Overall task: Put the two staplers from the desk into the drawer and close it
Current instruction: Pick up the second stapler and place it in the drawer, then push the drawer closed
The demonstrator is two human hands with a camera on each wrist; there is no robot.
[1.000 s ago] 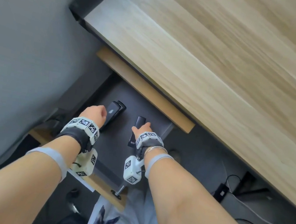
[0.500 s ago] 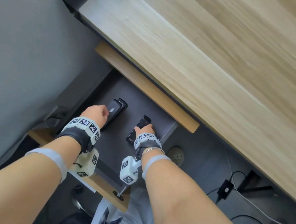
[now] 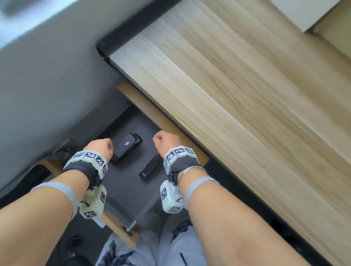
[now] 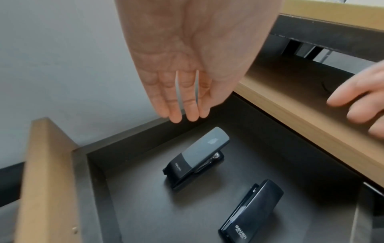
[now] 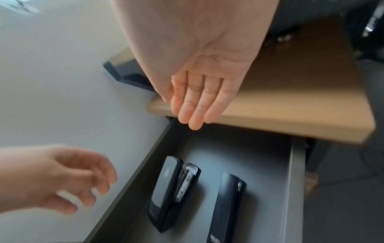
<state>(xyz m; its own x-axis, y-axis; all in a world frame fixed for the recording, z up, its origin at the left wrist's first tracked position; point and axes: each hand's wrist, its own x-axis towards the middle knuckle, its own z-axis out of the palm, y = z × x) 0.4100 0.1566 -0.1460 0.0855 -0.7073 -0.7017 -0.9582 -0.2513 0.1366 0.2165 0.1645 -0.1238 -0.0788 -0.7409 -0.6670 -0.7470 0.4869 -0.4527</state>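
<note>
Both hands' fingers [image 4: 178, 105] loosely extended, empty, above two staplers [image 4: 195, 157] in drawer [image 4: 97, 189].

Two black staplers [image 4: 195, 157] [image 4: 252, 212] lie side by side, apart, inside the open dark drawer [image 4: 99, 189].

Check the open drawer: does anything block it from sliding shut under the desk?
Nothing visible does. Both staplers lie flat inside the drawer, below its rim, and the left hand and right hand hover above it, holding nothing.
</note>
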